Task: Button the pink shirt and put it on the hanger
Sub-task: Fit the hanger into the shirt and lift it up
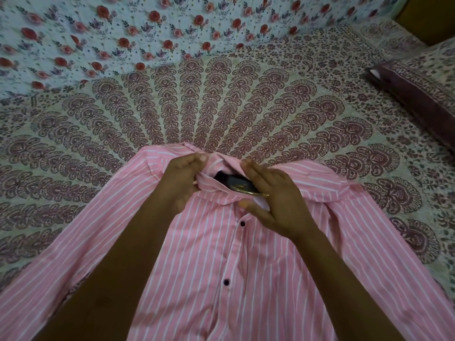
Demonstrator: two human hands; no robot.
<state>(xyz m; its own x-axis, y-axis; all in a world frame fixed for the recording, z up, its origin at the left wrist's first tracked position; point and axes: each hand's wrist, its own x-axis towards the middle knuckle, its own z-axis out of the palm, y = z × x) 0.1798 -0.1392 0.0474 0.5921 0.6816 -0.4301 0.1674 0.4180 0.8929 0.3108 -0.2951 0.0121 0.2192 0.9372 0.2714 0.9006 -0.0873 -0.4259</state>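
Head view looks down on a bed [221, 107] covered with a cream spread printed in maroon fan-shaped motifs. At far left and along the back, a pale floral sheet [123, 33] with red roses rises behind the bed.

A pink shirt [202, 267] with thin white stripes lies front-up on the spread, collar away from the person and hem running out of the bottom edge. Its left-hand sleeve [73, 230] stretches flat toward the lower left corner.

At the neck, the left hand [182, 178] has its fingers curled round the left side of the collar [216, 195], bunching the fabric and lifting it slightly off the bed. Between the two hands the collar gapes, and inside the opening sits a dark hanger [229, 182] with a gold-coloured metal hook that lies along the collar's lower edge; how far the hanger reaches into the shoulders cannot be seen.

The right hand [275, 200] pinches the right side of the collar, with its fingers laid over the top and the thumb pressing from below, right next to the hook's tip.

Below the right hand, two dark buttons [242, 223] sit on the placket, which lies closed down the front.

At far right, a patterned pillow [423, 77] with a maroon border rests on the bed, well apart from the shirt.
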